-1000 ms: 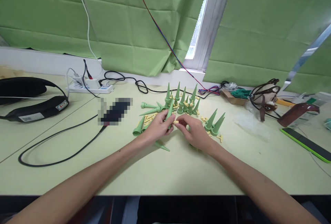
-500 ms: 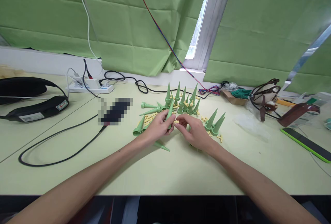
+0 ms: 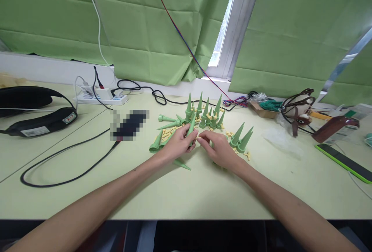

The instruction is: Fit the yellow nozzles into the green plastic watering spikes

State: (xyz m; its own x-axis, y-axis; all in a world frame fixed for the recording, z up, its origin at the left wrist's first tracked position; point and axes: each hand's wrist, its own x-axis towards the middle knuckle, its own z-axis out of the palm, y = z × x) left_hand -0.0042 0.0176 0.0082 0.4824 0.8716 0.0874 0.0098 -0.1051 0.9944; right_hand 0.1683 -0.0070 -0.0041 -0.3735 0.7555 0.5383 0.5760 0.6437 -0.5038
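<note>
My left hand (image 3: 180, 142) is closed around a green plastic spike (image 3: 192, 125), its point up. Close beside it, my right hand (image 3: 215, 145) pinches a small yellow plastic valve piece (image 3: 198, 137) against the spike's side; my fingertips hide most of that piece. Behind my hands several green spikes (image 3: 205, 113) stand upright with yellow pieces among them. Two more upright spikes (image 3: 240, 139) are right of my right hand, near a loose yellow T-shaped piece (image 3: 248, 155). Left of my left hand, other spikes (image 3: 157, 142) lie about a pile of yellow pieces (image 3: 166, 133).
A blurred dark device (image 3: 130, 125) with a black cable lies on the left, before a power strip (image 3: 100, 97). On the right are a green-edged phone (image 3: 344, 163), a clear plastic bag (image 3: 281, 141), a brown case (image 3: 335, 128) and a small cardboard box (image 3: 264, 110).
My right fingers have shifted slightly and closed tighter on the yellow piece, which shows less now. My left hand and its spike have hardly moved.
</note>
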